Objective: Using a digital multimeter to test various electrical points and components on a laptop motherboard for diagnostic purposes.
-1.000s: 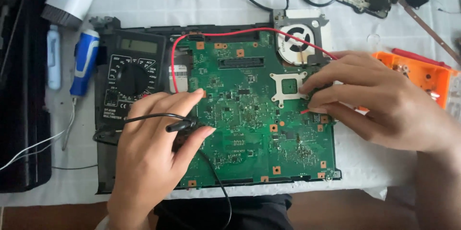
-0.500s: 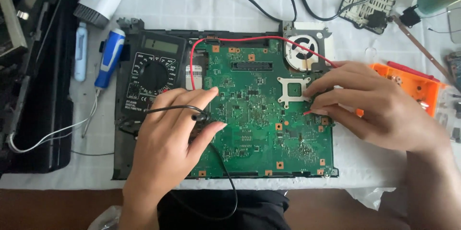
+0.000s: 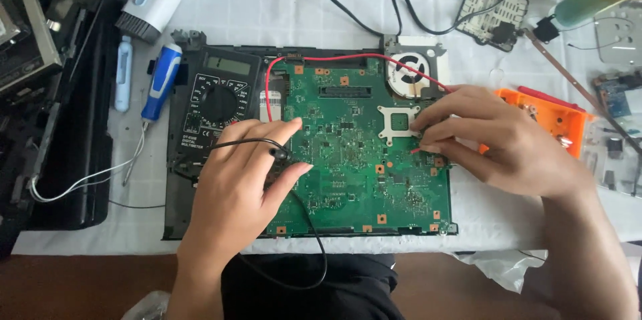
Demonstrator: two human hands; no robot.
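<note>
Both probes on the circuit board, meter beside it.

The left hand (image 3: 244,183) pinches the black probe (image 3: 279,154) onto the green circuit board (image 3: 348,153) mid-surface; the right hand (image 3: 498,143) closes on the red probe (image 3: 420,150) beside the square socket. The multimeter (image 3: 217,102) at the board's left edge shows no legible reading, so probing looks underway.

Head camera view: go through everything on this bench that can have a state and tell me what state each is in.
Green circuit board: flat, bare, components up.
Black multimeter: flat, display too small to read.
Left hand: pinching black probe on board.
Right hand: pressing red probe to board.
Red lead wire: looped over board's top.
Round cooling fan: exposed, spin unclear.
Blue-handled screwdriver: lying unused.
</note>
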